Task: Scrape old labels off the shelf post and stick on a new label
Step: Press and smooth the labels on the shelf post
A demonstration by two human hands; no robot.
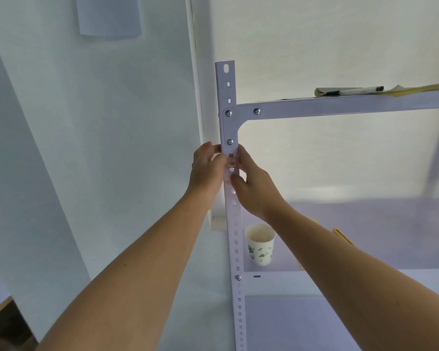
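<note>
The red-printed label (232, 163) sits on the shelf post (226, 92), just below the bracket's lowest bolt. The left grip (207, 171) clasps the post's left edge beside it; the right grip (251, 184) clasps the right edge, thumb pressing below the label

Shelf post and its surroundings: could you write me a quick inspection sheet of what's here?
Surface: pale lower shelf, holding small items.
Job's things: red-printed label on the shelf post, below the corner bracket.
Clutter: paper cup and yellow object on the lower shelf; marker pen on the upper shelf.
Grippers: left hand and right hand grip the shelf post at the label, thumbs in front.
Cables: nothing seen.
Surroundings: white wall.
</note>
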